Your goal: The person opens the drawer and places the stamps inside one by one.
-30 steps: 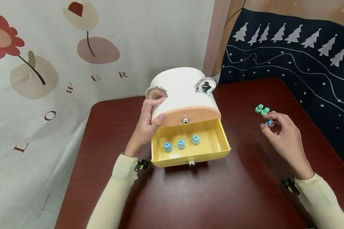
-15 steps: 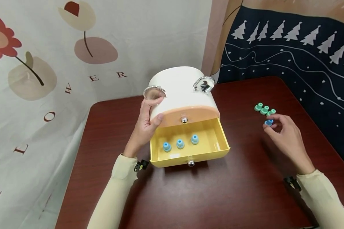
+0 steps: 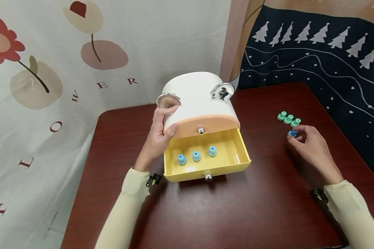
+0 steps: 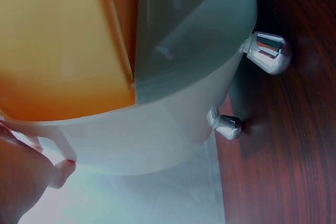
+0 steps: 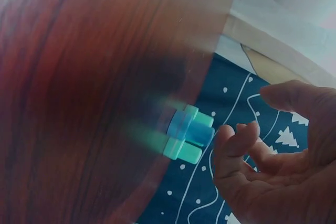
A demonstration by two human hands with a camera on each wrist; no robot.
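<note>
A flower-printed cloth [image 3: 50, 69] is seen hanging at the far left, behind a dark red wooden table [image 3: 205, 214]. On the table a white drawer box [image 3: 196, 97] is steadied by the left hand [image 3: 157, 138], whose fingers are laid against its left side and upper edge, the thumb pressed at the peach-coloured front; the fingers are wrapped round the box's corner. The yellow drawer [image 3: 240, 162] below is pulled out, and three blue caps [image 3: 196, 156] are stood in a row inside it, apart from one another. The peach upper drawer [image 3: 202, 126] is shut, its metal knob [image 3: 201, 131] showing. Further right, near the table's far right edge, three green caps [image 3: 288, 119] are lined up touching or just beside each other, and a fourth blue cap [image 3: 292, 133] lies just in front of them. The right hand [image 3: 311, 148] is curled round that blue cap, fingertips at its sides; in the right wrist view the fingers [image 5: 239, 142] are seen just beside the cap [image 5: 190, 129] with a gap, so whether it is yet pinched cannot be told. A dark cloth with white trees [image 3: 324, 52] is draped behind. By the look of it, the sorting is judged roughly half done: three blue pieces are stowed, one blue and three green are left outside.
</note>
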